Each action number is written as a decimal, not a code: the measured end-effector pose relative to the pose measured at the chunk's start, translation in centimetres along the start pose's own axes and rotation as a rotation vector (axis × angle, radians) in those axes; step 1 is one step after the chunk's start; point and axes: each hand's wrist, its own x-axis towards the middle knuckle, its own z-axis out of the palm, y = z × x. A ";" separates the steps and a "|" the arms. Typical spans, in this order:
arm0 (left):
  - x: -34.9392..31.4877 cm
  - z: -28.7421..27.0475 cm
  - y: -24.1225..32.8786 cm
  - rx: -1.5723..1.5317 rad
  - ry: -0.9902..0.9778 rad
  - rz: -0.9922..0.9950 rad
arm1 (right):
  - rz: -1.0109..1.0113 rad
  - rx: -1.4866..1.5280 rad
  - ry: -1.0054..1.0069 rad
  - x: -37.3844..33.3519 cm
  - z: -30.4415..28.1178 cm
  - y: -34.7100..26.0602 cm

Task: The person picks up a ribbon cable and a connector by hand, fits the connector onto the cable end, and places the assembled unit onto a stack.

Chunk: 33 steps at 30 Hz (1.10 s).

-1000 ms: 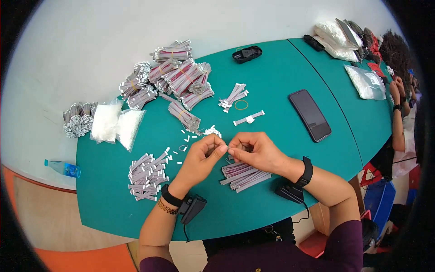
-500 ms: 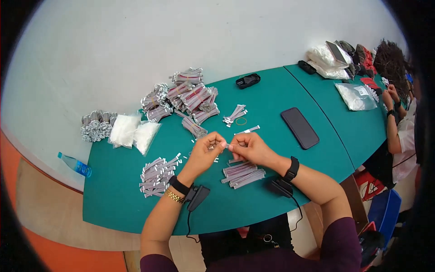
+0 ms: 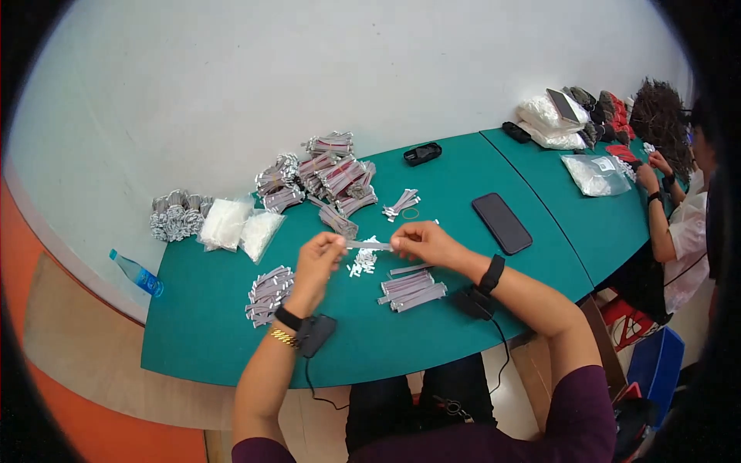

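Note:
A short grey ribbon cable [image 3: 369, 245] is stretched level between my hands over the table. My left hand [image 3: 312, 266] pinches its left end, and my right hand [image 3: 428, 242] pinches the other end near the thumb and forefinger. Just below the cable lies a scatter of small white connectors [image 3: 363, 264]. Loose grey cables with white ends [image 3: 268, 295] are heaped beside my left wrist. A row of grey cables [image 3: 413, 291] rests below my right hand. Farther back, a small group of cables [image 3: 401, 203] sits beside a rubber band [image 3: 411, 214].
Bundled cables [image 3: 333, 176] are piled at the back, left of a black case [image 3: 422, 153]. White-filled bags [image 3: 226, 222] and a bottle [image 3: 137, 274] stand at left. A phone [image 3: 502, 223] lies right. At far right another person [image 3: 683, 224] works among bags.
My hands have drawn apart, with the grey cable now showing stretched between them. The white connectors beneath are more exposed. The view has shifted slightly.

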 end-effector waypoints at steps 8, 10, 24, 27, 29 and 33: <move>-3.6 -10.4 -0.7 0.307 0.244 0.157 | -0.072 -0.655 -0.114 -1.5 -1.9 2.1; -4.7 -12.2 -0.9 0.359 0.302 0.126 | -0.060 -0.667 -0.118 -2.0 -1.7 2.4; -6.2 -19.3 -3.9 0.992 0.324 0.002 | 0.013 -0.895 -0.186 -0.9 0.3 0.8; -6.2 -16.1 -1.6 1.104 0.387 0.080 | 0.039 -0.904 -0.178 -1.1 0.1 0.6; -5.5 -13.1 -0.2 0.957 0.289 0.256 | 0.048 -0.909 -0.179 -1.1 0.2 0.4; -3.5 -7.1 -0.6 0.785 0.043 0.363 | -0.021 -0.861 -0.169 -0.8 -0.3 0.2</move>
